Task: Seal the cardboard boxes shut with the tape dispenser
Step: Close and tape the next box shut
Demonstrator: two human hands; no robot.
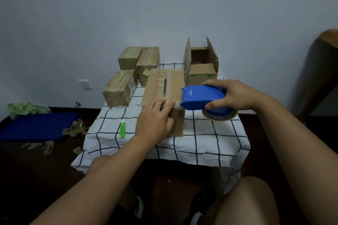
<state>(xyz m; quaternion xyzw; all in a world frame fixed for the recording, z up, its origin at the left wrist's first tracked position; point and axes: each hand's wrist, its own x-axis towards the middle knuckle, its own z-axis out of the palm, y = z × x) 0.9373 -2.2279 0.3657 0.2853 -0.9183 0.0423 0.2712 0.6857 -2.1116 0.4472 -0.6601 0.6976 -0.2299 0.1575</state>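
The right hand grips the dispenser at the near right edge of the box mid-table, while the left hand presses flat on its near end. If the pull runs skewed, the tape could miss the seam or wrinkle.

Dispenser (rt hand) at box

Plain room of a home, used for packing. Bare grey wall with a socket low down; dark floor. Small surface covered by a checked cloth. Tape scraps and a blue plastic grid seen on the floor. Wooden furniture edge noted at far right.
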